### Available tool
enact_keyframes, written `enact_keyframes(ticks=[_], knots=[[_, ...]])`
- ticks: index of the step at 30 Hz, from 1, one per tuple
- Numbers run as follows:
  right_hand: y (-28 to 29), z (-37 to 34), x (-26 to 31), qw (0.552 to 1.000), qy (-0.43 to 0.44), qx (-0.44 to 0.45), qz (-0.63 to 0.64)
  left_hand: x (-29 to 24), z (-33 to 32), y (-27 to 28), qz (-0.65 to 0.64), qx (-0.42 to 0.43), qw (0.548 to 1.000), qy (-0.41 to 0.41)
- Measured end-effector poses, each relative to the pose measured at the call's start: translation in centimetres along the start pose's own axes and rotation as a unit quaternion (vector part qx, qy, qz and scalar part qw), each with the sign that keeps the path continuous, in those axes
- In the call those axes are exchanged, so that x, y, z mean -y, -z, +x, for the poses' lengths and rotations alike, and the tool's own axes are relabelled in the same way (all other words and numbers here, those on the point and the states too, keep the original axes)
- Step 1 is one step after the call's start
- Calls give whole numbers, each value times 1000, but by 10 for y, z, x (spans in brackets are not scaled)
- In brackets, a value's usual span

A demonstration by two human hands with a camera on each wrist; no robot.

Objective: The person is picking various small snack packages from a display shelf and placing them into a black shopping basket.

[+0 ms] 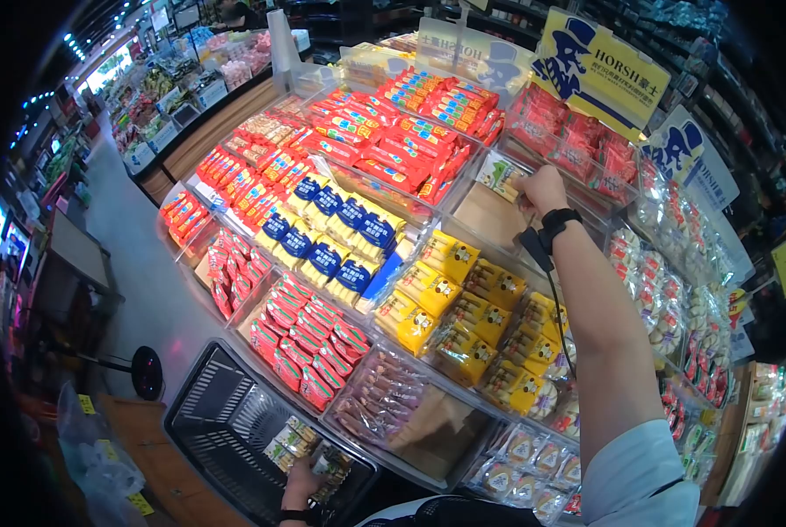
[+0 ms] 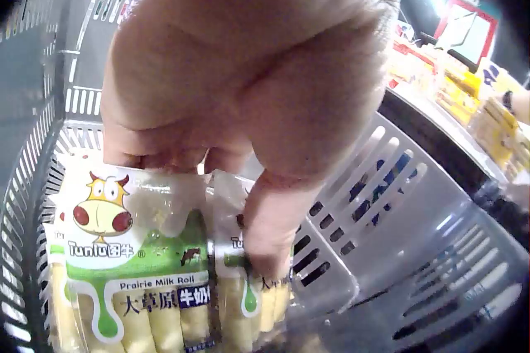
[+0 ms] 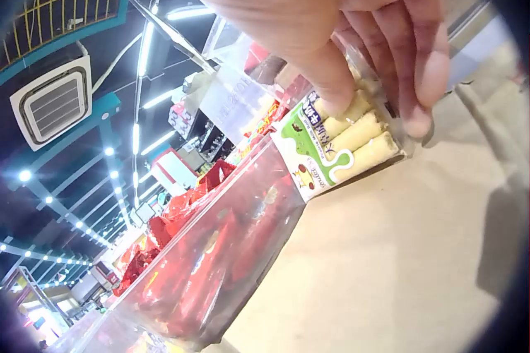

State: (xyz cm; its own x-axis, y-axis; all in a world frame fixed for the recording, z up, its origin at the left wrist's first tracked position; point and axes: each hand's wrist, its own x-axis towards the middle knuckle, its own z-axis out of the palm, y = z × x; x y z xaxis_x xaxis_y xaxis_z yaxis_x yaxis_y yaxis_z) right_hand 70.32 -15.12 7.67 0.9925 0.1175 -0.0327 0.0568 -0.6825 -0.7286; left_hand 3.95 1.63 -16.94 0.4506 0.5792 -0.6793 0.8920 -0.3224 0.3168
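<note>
My right hand [image 1: 544, 189] reaches into a clear bin with a brown cardboard base [image 1: 488, 211] and pinches a green-and-white packet of milk rolls [image 3: 335, 142] between thumb and fingers. That packet lies at the bin's far end, beside the clear divider. Low in the head view, my left hand [image 1: 303, 481] is down inside a dark grey shopping basket [image 1: 201, 386]. In the left wrist view its thumb and fingers grip milk roll packets [image 2: 141, 258] from above, with a smaller-looking packet [image 2: 232, 266] under the thumb. The fingertips behind the packets are partly hidden.
Bins around my right hand hold red-wrapped snacks [image 1: 410, 158], yellow packets [image 1: 445, 255] and blue-labelled packs [image 1: 355, 220]. A yellow sign [image 1: 604, 75] rises behind. Red-and-green packets [image 1: 309, 338] lie between the basket and the upper bins. Left of the stand runs an aisle floor [image 1: 134, 263].
</note>
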Motion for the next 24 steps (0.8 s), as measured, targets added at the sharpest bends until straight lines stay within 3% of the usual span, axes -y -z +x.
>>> enact_keyframes(ticks=[3,9,14,20,24], knots=[[-4,9,-8,1000,20,8,13,-7,-8,11,-24,29,999,1],[-3,14,-15,997,39,28,64,-35,-39,37,-81,5,997,16],[-5,11,-16,996,34,4,78,3,-21,13,-151,-8,989,-8],[-9,21,-19,999,26,3,34,-20,-41,33,-152,-29,988,-7],[-7,23,-20,995,-7,27,99,-11,-50,42,-294,-30,954,-41]])
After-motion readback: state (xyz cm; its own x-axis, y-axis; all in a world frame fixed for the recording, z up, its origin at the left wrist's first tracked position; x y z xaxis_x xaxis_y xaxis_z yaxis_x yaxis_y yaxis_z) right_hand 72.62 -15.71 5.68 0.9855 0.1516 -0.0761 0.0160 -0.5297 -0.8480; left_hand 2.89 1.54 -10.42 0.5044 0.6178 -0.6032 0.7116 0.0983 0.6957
